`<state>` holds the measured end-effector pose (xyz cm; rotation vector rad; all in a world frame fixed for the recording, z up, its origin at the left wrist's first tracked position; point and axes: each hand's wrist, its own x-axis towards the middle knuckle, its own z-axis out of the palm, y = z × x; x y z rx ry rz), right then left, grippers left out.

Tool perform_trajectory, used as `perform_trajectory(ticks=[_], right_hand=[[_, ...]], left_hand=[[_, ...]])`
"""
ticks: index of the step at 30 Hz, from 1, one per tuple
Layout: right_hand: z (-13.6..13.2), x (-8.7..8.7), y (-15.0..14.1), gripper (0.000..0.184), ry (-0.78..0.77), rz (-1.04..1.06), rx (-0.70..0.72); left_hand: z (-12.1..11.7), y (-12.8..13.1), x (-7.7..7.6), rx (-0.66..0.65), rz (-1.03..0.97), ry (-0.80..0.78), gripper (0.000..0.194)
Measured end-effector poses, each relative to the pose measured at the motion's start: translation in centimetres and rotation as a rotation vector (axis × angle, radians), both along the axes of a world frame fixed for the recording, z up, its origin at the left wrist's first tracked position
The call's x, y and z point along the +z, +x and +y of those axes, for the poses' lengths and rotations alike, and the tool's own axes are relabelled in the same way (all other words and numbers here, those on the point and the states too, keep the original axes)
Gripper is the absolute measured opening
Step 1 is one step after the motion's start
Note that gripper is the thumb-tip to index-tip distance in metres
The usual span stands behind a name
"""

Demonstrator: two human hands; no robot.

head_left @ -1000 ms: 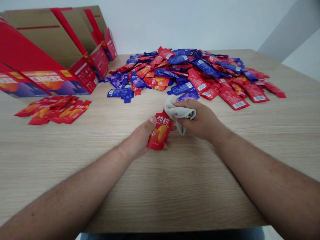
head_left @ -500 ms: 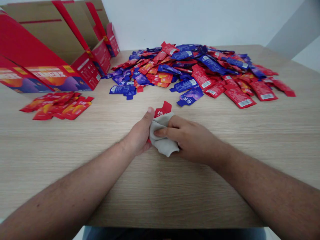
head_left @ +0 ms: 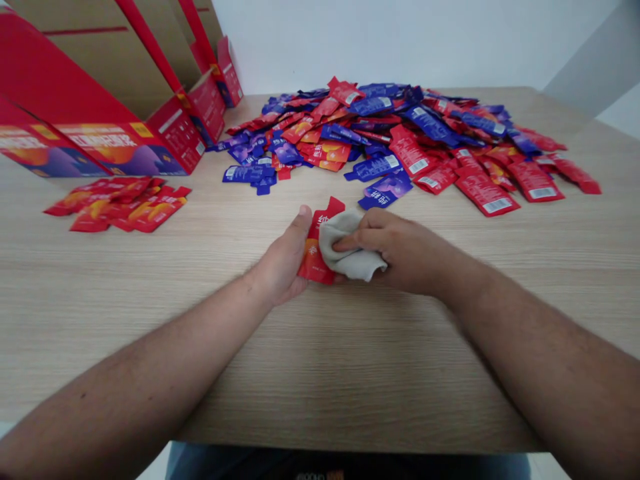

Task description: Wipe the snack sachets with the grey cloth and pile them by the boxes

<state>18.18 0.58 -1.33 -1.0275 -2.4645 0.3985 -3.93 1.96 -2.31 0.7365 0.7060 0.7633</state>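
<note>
Your left hand (head_left: 286, 261) grips a red printed sachet (head_left: 314, 257) by its edge. Your right hand (head_left: 407, 248) pinches a grey cloth (head_left: 359, 264) over part of its front.

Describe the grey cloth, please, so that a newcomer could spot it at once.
On the table, find the pouch heap. Nearer the camera, the left hand holds one red pouch and the right hand holds the cloth partly over it. Unlike the printed pouches, it is plain grey fabric.

Our bare forearms (head_left: 165, 360) slant inward. Our left grip (head_left: 287, 260) is closed, thumb (head_left: 303, 219) pointing forward; our right grip (head_left: 407, 250), fingers (head_left: 376, 217) curled, sits just beside it.
</note>
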Motion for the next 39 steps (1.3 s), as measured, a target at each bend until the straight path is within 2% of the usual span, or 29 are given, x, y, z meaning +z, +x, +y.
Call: perform_trajectory(ticks=[5, 7, 10, 12, 17, 23, 27, 31, 34, 37, 39], right_hand=[[2.5, -1.6, 1.3, 0.039, 0.179, 0.140, -0.301], [3.0, -1.9, 1.6, 0.029, 0.175, 0.205, -0.398], [3.3, -1.8, 1.7, 0.021, 0.093, 0.312, -0.490], [3.3, -1.7, 1.6, 0.021, 0.047, 0.358, -0.523], [2.9, -1.8, 1.0, 0.022, -0.021, 0.411, -0.554], [3.0, -1.9, 1.2, 0.022, -0.057, 0.458, -0.609], [2.9, -1.5, 1.3, 0.024, -0.039, 0.515, -0.657], [2.2, -0.6, 1.2, 0.028, 0.054, 0.541, -0.631], [1.1, 0.3, 0.9, 0.031, 0.202, 0.489, -0.564], [-0.2, 0.8, 0.2, 0.037, 0.361, 0.383, -0.439], [-0.9, 0.7, -0.4, 0.040, 0.405, 0.303, -0.307]], left_hand=[[0.4, -1.1, 0.0, -0.118, -0.029, -0.038, 0.072], [0.3, -1.3, 0.4, -0.144, -0.062, -0.115, 0.072], [0.1, -1.2, 1.0, -0.125, -0.107, -0.262, 0.061], [0.1, -1.2, 1.4, -0.066, -0.135, -0.319, 0.054], [0.3, -1.0, 1.7, 0.052, -0.112, -0.339, 0.055], [0.1, -0.2, 2.1, 0.189, -0.032, -0.309, 0.024], [0.1, 0.2, 1.7, 0.218, -0.039, -0.252, 0.018], [0.4, 0.3, 1.1, 0.227, -0.034, -0.197, 0.012], [0.5, 0.3, 0.9, 0.264, 0.025, -0.197, 0.010], [0.6, 0.5, 1.0, 0.245, 0.002, -0.263, 0.021], [0.6, 0.5, 1.1, 0.195, -0.082, -0.294, 0.031]])
